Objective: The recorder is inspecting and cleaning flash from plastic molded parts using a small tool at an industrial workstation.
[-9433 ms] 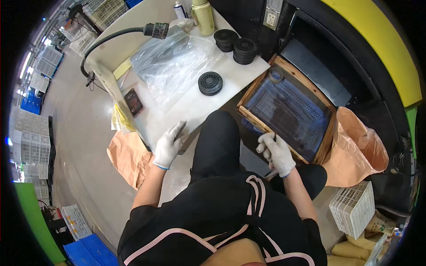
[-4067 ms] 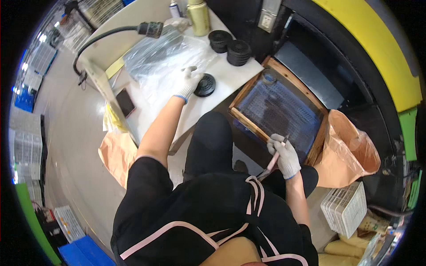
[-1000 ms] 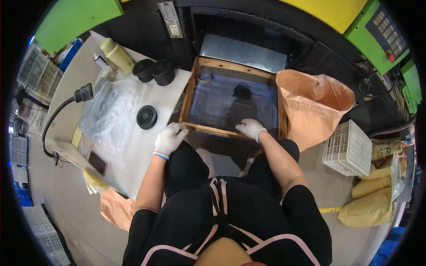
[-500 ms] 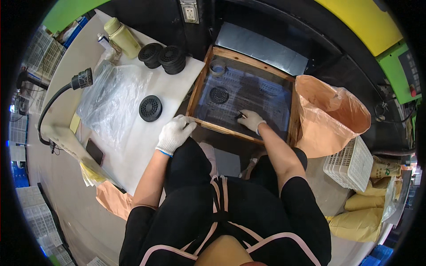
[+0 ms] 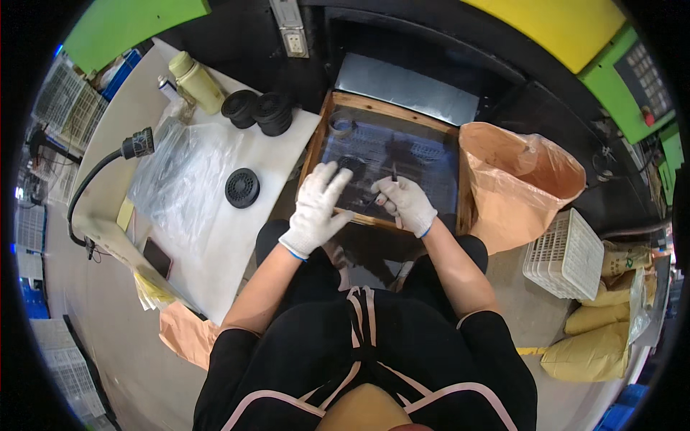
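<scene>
My left hand (image 5: 316, 208), in a white knit glove, hangs over the front edge of a wood-framed tray (image 5: 394, 108) with its fingers spread and nothing in them. To its right, my gloved right hand (image 5: 411, 205) is closed on a slim dark tool (image 5: 394, 172) whose thin end points up and away; its exact kind is unclear. Just beyond my left fingertips, a black round vented disc (image 5: 351, 165) lies in the tray, partly hidden by those fingers. A roll of clear tape (image 5: 343, 124) sits at the tray's far left corner.
On the white table (image 5: 284, 154) at left are a single black disc (image 5: 242, 188), two disc stacks (image 5: 272, 115), a plastic bag (image 5: 183, 169), a bottle (image 5: 198, 85), a phone (image 5: 157, 258) and a gooseneck lamp (image 5: 136, 144). An orange lined sack (image 5: 514, 208) and white basket (image 5: 564, 255) stand right.
My left hand has lifted off the tray's front left corner and moved right, fingers spreading. My right hand has risen and drawn back slightly, still with the slim tool. The view has shifted a little.
</scene>
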A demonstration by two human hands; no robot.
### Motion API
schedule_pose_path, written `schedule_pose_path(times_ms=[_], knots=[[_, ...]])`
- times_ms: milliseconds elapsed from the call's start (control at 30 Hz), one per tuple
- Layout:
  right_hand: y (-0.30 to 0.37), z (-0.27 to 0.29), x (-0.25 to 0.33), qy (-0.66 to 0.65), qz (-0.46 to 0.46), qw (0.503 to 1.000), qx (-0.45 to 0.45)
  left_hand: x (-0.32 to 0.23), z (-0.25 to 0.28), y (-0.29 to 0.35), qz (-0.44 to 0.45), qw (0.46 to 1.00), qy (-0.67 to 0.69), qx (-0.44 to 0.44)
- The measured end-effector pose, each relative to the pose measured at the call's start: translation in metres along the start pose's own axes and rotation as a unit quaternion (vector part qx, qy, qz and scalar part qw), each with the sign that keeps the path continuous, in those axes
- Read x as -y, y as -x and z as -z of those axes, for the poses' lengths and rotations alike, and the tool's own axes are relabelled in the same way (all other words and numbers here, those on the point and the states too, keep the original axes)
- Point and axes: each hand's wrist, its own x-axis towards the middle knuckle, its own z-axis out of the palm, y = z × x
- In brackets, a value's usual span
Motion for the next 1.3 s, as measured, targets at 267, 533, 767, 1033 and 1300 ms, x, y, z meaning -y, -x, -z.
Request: schedule_pose_path(times_ms=[267, 533, 767, 1033, 1300], knots=[[0.076, 0.035, 0.057, 0.442, 0.415, 0.752, -0.259, -0.02, -0.027, 0.009, 0.228, 0.91, 0.339, 0.072], [0.101, 0.046, 0.092, 0.503, 0.244, 0.787, -0.261, -0.041, 0.017, 0.009, 0.336, 0.735, 0.589, -0.02], [0.102, -0.022, 0.085, 0.412, 0.395, 0.821, -0.003, -0.069, 0.052, 0.01, 0.304, 0.718, 0.627, -0.004], [0.096, -0.045, 0.084, 0.361, 0.435, 0.822, 0.065, -0.08, 0.068, 0.018, 0.277, 0.727, 0.629, 0.01], [0.094, -0.035, 0.077, 0.312, 0.384, 0.861, 0.12, -0.073, 0.058, 0.014, 0.299, 0.744, 0.596, -0.048]])
